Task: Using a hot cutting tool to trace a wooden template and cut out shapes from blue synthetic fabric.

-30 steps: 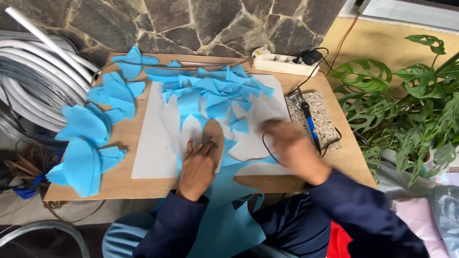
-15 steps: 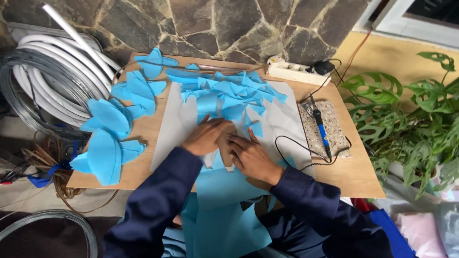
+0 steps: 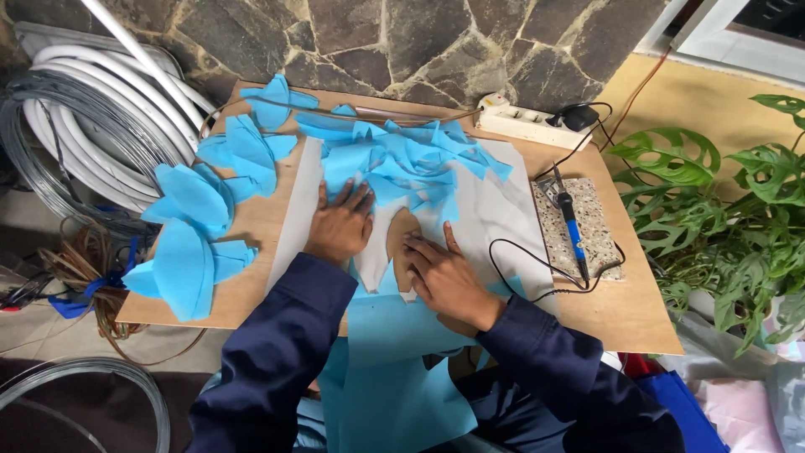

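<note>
My left hand (image 3: 340,225) lies flat, fingers spread, on a blue sheet (image 3: 394,361) that runs from the wooden board (image 3: 637,319) down over my lap. My right hand (image 3: 440,273) presses flat beside it, its fingers resting on a brown petal-shaped template (image 3: 401,239) laid on the sheet. A white sheet (image 3: 495,210) lies under the work. A heap of cut blue scraps (image 3: 411,155) sits just beyond both hands. Neither hand grips anything.
Finished blue petal shapes (image 3: 197,226) line the board's left edge. A blue-handled soldering tool (image 3: 572,226) rests on a speckled stone tile (image 3: 587,243) at right, its cord looping over the board. A white power strip (image 3: 520,126), coiled white hose (image 3: 92,143), wire coils and a leafy plant (image 3: 738,226) surround the board.
My right hand came in from the right side of the board and now lies flat on the template. My left hand shifted left and spread out on the sheet.
</note>
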